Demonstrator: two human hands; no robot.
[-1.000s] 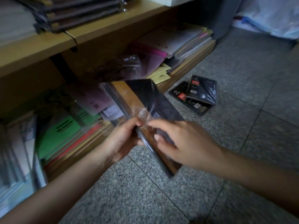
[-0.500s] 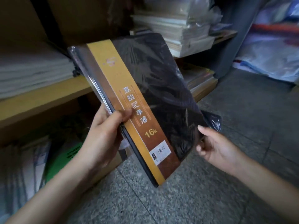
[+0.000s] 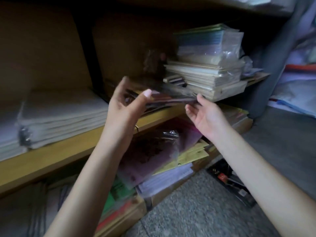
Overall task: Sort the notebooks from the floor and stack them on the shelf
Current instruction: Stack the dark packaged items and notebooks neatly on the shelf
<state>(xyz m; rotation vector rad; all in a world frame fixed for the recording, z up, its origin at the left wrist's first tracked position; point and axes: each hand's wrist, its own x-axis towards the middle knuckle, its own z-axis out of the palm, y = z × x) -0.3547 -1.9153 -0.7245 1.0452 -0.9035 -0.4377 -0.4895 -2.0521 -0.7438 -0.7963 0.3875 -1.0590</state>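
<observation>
At the shelf (image 3: 68, 151), motion-blurred notebook (image 3: 171, 99).

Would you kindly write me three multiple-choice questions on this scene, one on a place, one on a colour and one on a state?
1. Where is the dark notebook?
A. on the floor
B. at the wooden shelf, beside the pale stack
C. atop the pale stack

2. What colour is the shelf's front edge?
A. yellowish
B. white
C. red

3. How is the right hand?
A. clenched in a fist
B. palm up, fingers open
C. flat on the floor

Key: B, the left hand pinches it at shelf level; A, the edge shows yellowish wood; B, its fingertips just meet the notebook's corner.
</observation>
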